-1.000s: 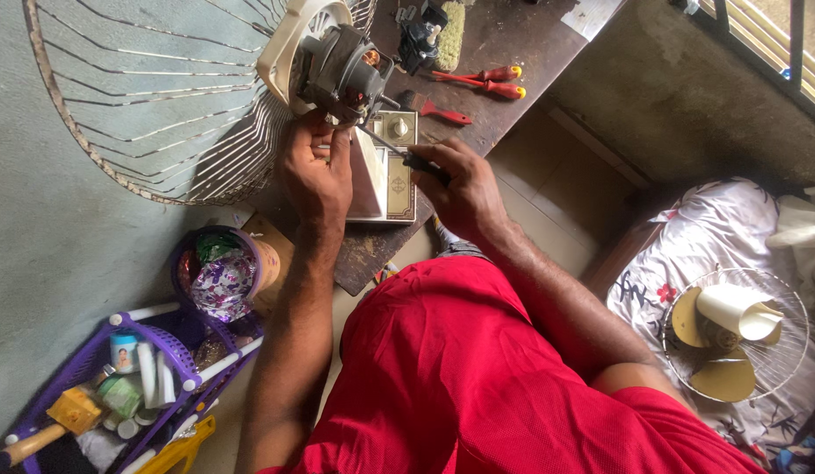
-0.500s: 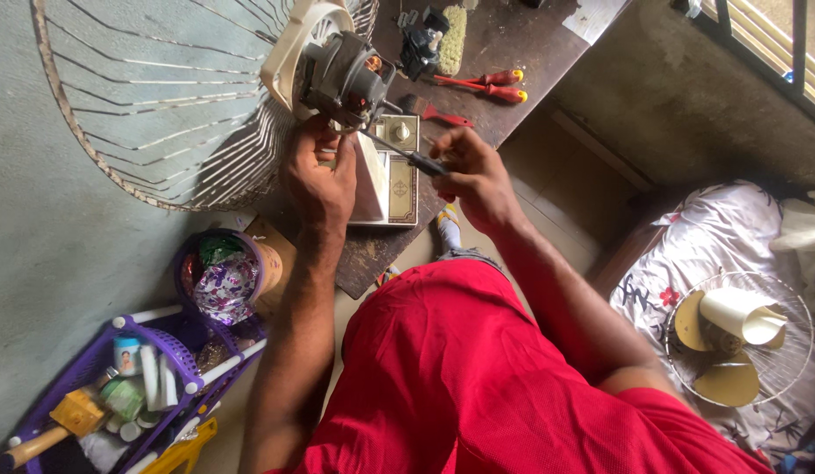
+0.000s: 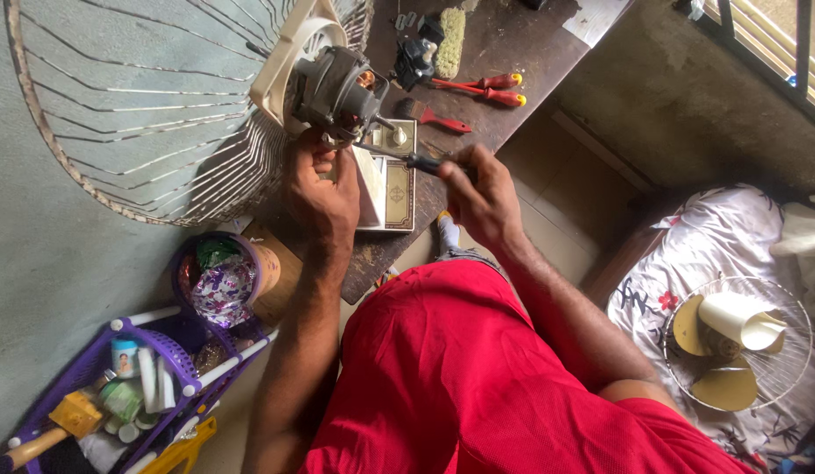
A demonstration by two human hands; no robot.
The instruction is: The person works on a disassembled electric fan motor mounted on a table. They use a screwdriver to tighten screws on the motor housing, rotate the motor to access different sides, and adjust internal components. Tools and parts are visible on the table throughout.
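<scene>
A grey fan motor sits in a cream housing on a round wire fan guard that leans over a dark wooden table. My left hand grips the underside of the motor. My right hand is closed on a dark-handled screwdriver whose thin shaft points at the motor's side. Under both hands lies a cream fan control panel with a knob.
Two red-handled screwdrivers, a small red tool, a brush and a black part lie on the table. A purple rack of bottles and a tub stand at the left. Another fan guard rests on a bed, right.
The view has shifted slightly. My right hand brought the screwdriver tip up from the control panel to the motor. My left hand stays on the motor.
</scene>
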